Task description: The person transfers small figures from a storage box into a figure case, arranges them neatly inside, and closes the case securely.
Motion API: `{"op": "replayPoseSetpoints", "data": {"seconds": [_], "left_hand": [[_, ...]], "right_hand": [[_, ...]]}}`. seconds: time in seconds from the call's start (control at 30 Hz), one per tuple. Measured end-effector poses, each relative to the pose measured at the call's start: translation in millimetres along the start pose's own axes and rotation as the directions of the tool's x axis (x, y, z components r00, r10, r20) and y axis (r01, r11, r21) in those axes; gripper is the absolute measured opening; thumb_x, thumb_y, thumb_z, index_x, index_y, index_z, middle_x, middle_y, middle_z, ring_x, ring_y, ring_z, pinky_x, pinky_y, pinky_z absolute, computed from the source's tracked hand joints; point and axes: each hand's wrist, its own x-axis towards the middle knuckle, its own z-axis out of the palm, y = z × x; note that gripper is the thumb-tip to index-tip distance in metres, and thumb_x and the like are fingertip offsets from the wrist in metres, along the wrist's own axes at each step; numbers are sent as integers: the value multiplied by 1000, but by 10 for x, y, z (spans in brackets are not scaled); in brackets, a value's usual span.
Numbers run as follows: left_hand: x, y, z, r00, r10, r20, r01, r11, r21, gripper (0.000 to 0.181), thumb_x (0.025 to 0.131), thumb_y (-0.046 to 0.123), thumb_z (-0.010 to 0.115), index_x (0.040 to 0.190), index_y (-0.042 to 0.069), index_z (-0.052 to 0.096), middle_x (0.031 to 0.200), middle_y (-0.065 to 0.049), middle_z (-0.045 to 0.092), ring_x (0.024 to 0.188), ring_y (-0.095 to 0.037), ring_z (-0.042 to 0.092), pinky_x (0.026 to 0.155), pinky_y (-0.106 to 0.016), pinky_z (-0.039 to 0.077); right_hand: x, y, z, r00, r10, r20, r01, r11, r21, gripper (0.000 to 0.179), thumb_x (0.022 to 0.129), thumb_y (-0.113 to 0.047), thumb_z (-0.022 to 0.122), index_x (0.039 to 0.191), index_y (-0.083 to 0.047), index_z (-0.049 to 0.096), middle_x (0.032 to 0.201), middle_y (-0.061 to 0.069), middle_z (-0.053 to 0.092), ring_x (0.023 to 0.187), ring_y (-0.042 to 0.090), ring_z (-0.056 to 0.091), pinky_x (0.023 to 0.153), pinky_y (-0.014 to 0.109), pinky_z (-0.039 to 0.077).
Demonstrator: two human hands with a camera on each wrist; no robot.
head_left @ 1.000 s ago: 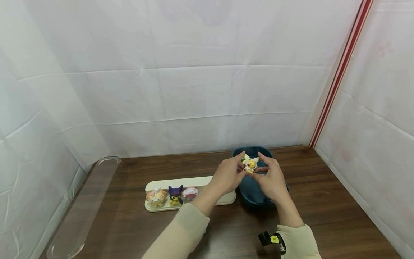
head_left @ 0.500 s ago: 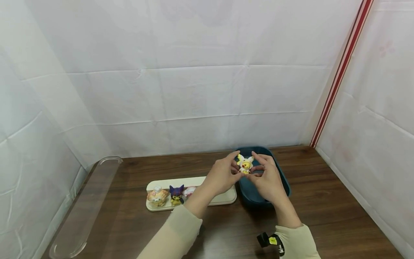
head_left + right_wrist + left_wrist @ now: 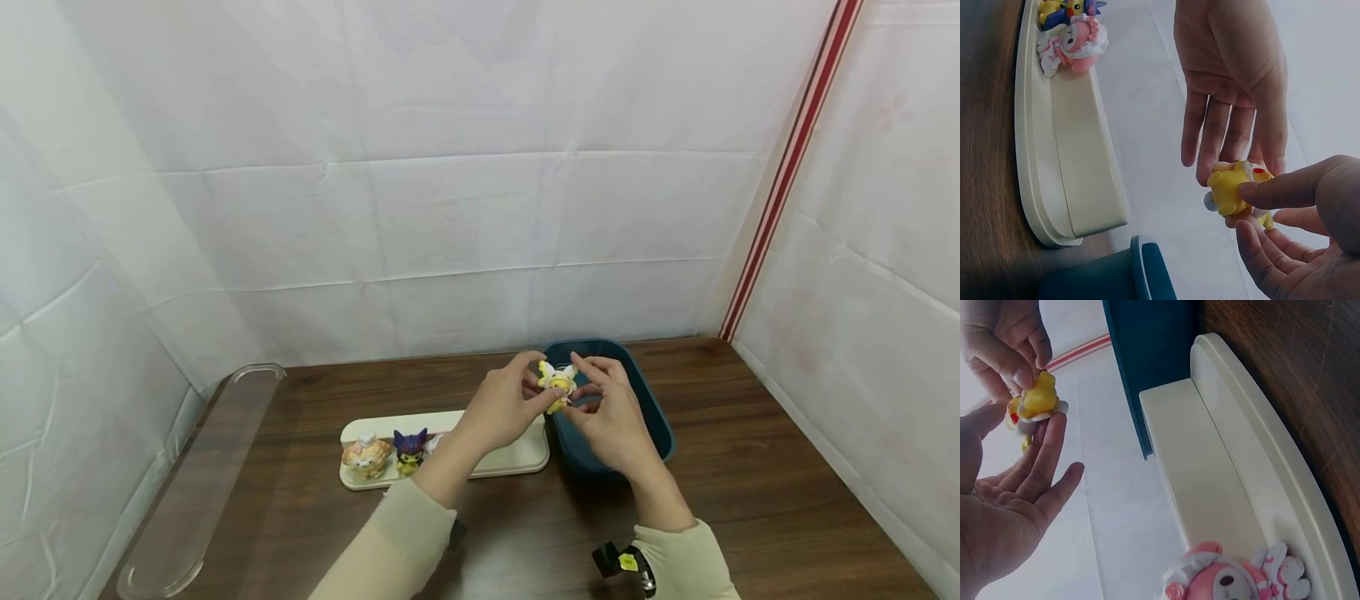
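Observation:
A yellow and white toy figurine (image 3: pixel 556 379) with long ears is held in the air between both hands, over the left side of the dark blue bin (image 3: pixel 660 429). My left hand (image 3: pixel 498 408) pinches it, the thumb across its front and the fingers behind. From the other side my right hand (image 3: pixel 615 417) grips it with thumb and fingertips. The right wrist view shows the figurine's yellow underside (image 3: pixel 1229 194) under the right thumb. On the cream stepped display stand (image 3: pixel 517 457) sit a tan figurine (image 3: pixel 367 457), a purple-eared figurine (image 3: pixel 409 452) and a pink figurine (image 3: pixel 1219 578), partly hidden by my left forearm in the head view.
At the left of the brown wooden table (image 3: pixel 540 542) lies a long clear plastic cover (image 3: pixel 202 483). White sheeting (image 3: pixel 450 217) hangs behind the table and along both sides. The bin stands close to the stand's right end.
Both hands have shifted left with the figurine, away from the middle of the bin. My left thumb now lies across the figurine's front. The left forearm covers more of the pink figurine.

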Motion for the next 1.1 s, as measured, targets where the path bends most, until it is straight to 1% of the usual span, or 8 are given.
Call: {"op": "replayPoseSetpoints", "data": {"seconds": [0.13,0.27,0.47,0.6,0.7,0.83,0.93,1.1], "left_hand": [[-13,-26,-57,1000,1,-9,-1,1000,-3,57,103,44,63,149,12,49,114,-5,74,99,-18,72,84,-38,60],[-28,-48,-121,1000,4,3,-4,1000,-10,56,102,46,65,144,11,52,110,-4,75,94,-16,72,81,-36,60],[-41,-93,-186,1000,0,26,0,1000,-19,57,100,47,67,140,10,54,107,-3,74,89,-13,70,79,-35,59],[-60,-123,-238,998,-18,55,20,999,-31,51,98,46,70,134,13,55,103,-1,73,85,-12,68,77,-34,57],[-78,-150,-285,996,-34,85,38,998,-41,48,97,46,71,130,16,54,99,2,72,83,-13,66,75,-34,55],[-90,-186,-345,992,-44,121,48,998,-28,48,96,45,74,129,16,54,91,6,72,78,-14,62,72,-33,52],[-95,-203,-382,989,-50,141,52,999,-12,48,95,43,75,128,15,54,85,6,71,73,-15,59,67,-32,49],[-113,-229,-439,985,-65,162,65,998,8,47,94,40,77,126,14,55,86,5,71,74,-14,61,66,-32,50]], "right_hand": [[-7,-46,40,1000,-19,2,19,1000,-5,78,89,-3,80,157,-11,44,151,14,39,101,20,67,86,34,59],[-5,-74,76,999,-36,4,36,999,-14,77,88,-1,81,156,-10,46,149,14,41,100,19,68,86,33,60],[-10,-91,123,998,-59,28,60,998,-31,76,88,0,80,155,-9,47,149,18,44,98,20,67,86,38,61],[-19,-99,160,996,-67,58,69,997,-42,73,89,0,79,154,-9,49,149,19,47,99,20,67,87,41,61],[-28,-122,189,995,-60,74,63,997,-45,71,89,-1,79,153,-11,51,146,17,50,99,20,66,87,41,60],[-32,-138,230,994,-61,90,66,997,-49,70,89,-2,79,152,-15,53,142,12,53,99,21,67,88,43,60],[-36,-143,254,992,-75,105,79,996,-40,69,89,0,78,152,-15,53,140,12,54,99,22,68,88,44,61],[-40,-167,280,986,-89,141,93,995,-23,67,90,4,75,151,-12,54,136,12,56,99,23,69,88,43,61]]}}
